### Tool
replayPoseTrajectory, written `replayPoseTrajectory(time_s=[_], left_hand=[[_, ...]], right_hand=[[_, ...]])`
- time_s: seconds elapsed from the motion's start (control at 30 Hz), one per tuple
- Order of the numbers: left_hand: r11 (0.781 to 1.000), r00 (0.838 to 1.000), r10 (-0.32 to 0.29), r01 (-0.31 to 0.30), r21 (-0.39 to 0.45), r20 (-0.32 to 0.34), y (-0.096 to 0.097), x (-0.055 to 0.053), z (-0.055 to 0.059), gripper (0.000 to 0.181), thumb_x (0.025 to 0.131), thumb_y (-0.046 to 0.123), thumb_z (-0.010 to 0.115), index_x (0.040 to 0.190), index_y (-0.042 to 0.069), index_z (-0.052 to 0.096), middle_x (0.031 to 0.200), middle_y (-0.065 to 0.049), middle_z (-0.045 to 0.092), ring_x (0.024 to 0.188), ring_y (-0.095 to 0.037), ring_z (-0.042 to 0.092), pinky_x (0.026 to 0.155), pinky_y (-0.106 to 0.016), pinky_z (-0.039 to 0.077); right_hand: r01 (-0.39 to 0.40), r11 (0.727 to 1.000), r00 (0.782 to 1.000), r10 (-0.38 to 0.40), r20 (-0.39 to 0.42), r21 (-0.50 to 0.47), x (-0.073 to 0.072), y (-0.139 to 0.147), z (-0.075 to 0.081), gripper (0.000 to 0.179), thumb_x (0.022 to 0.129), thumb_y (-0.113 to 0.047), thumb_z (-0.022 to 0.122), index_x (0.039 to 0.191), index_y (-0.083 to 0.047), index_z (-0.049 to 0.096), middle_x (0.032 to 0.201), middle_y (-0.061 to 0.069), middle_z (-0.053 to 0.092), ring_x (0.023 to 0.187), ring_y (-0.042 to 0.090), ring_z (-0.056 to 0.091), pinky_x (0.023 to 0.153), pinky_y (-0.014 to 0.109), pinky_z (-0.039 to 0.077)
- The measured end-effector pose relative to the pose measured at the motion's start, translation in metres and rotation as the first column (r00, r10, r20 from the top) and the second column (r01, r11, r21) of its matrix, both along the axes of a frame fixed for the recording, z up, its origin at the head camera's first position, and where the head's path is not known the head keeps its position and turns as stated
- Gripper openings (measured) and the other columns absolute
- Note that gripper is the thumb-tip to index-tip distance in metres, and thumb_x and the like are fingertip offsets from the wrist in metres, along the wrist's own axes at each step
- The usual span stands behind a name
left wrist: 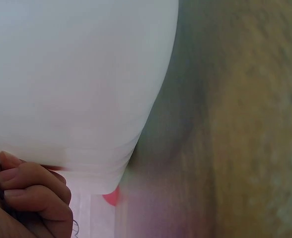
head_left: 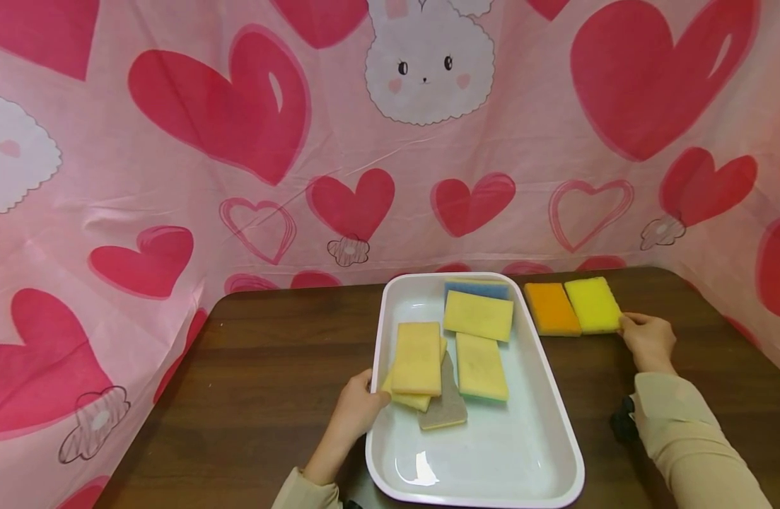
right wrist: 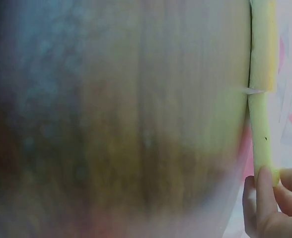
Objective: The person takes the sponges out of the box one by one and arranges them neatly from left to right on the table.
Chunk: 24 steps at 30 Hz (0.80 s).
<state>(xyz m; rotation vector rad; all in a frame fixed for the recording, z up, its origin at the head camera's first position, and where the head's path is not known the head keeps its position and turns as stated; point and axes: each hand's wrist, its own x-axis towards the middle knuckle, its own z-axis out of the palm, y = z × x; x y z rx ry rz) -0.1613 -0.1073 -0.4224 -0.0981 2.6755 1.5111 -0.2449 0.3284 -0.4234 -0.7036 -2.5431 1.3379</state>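
Note:
A white tray [head_left: 536, 424] stands on the table, and my left hand [head_left: 358, 403] grips its left rim. In the left wrist view the fingers [left wrist: 36, 196] curl at the tray's edge, beside its outer wall [left wrist: 76, 89]. To the right of the tray, a bright yellow sponge [head_left: 592, 304] lies side by side with an orange sponge [head_left: 551, 309]. My right hand [head_left: 648, 341] pinches the yellow sponge at its near right corner. The right wrist view shows thumb and fingers on the end of that sponge [right wrist: 260, 134].
Inside the tray lie several pale yellow sponges [head_left: 418, 357], some overlapping, with a grey-faced one [head_left: 450, 403] underneath and a blue-faced one [head_left: 485, 288] at the far end. Dark wooden table [head_left: 269, 367] surrounds the tray. A pink heart-print cloth [head_left: 269, 233] hangs behind the table.

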Motion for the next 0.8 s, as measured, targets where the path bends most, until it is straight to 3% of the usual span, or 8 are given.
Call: replayPoseTrajectory(time_s=[0.07,0.13,0.17,0.23,0.33,0.8], left_hand=[[1.000,1.000,0.000,0.000,0.001,-0.001,0.0001,0.0002,0.0001,0.037,0.072,0.007,0.056,0.106,-0.005,0.063,0.084,-0.016,0.066,0.071,-0.021,0.060,0.059,-0.031,0.050],[1.000,1.000,0.000,0.000,0.003,0.000,0.0001,0.0004,0.0002,0.037,0.072,0.007,0.056,0.106,-0.005,0.063,0.084,-0.016,0.066,0.071,-0.021,0.060,0.059,-0.031,0.051],[1.000,1.000,-0.001,0.001,0.005,0.000,0.0001,0.0004,0.0002,0.037,0.072,0.007,0.056,0.106,-0.005,0.063,0.084,-0.016,0.066,0.071,-0.021,0.060,0.059,-0.031,0.051],[1.000,1.000,-0.002,0.002,0.008,0.001,0.0001,0.0004,0.0004,0.037,0.073,0.007,0.056,0.107,-0.005,0.063,0.085,-0.016,0.066,0.071,-0.021,0.060,0.060,-0.031,0.051],[1.000,1.000,-0.005,0.005,0.013,0.002,0.0001,0.0002,0.0004,0.037,0.073,0.007,0.056,0.107,-0.005,0.063,0.085,-0.016,0.066,0.071,-0.021,0.060,0.060,-0.031,0.051],[1.000,1.000,-0.006,0.006,0.022,0.000,0.0000,-0.0002,-0.0007,0.038,0.072,0.006,0.055,0.107,-0.006,0.062,0.084,-0.017,0.066,0.071,-0.021,0.060,0.060,-0.032,0.052]], right_hand=[[-0.013,1.000,1.000,0.012,0.013,0.026,0.0003,0.0002,0.0009,0.051,0.093,-0.025,0.046,0.128,0.012,0.052,0.049,-0.022,0.054,0.061,-0.001,0.055,0.058,0.014,0.039],[-0.021,0.999,1.000,0.019,0.024,0.044,0.0005,0.0001,0.0015,0.053,0.092,-0.027,0.048,0.128,0.013,0.051,0.068,0.006,0.070,0.081,0.019,0.063,0.070,0.025,0.046],[-0.021,0.999,0.999,0.020,0.029,0.046,0.0006,-0.0002,0.0018,0.055,0.092,-0.027,0.048,0.128,0.013,0.050,0.085,0.019,0.071,0.094,0.030,0.060,0.077,0.031,0.047],[-0.021,0.999,0.999,0.019,0.038,0.048,0.0009,-0.0013,0.0024,0.056,0.092,-0.028,0.049,0.129,0.014,0.048,0.119,0.035,0.057,0.114,0.046,0.047,0.088,0.046,0.044],[-0.022,0.999,0.998,0.021,0.063,0.027,0.0011,-0.0025,0.0032,0.058,0.092,-0.027,0.048,0.131,0.015,0.044,0.137,0.036,0.041,0.119,0.049,0.041,0.100,0.054,0.037],[-0.086,0.995,0.991,0.081,0.104,0.040,-0.0005,0.0002,0.0034,0.057,0.093,-0.022,0.045,0.133,0.018,0.039,0.139,0.039,0.034,0.124,0.051,0.037,0.103,0.055,0.035]])
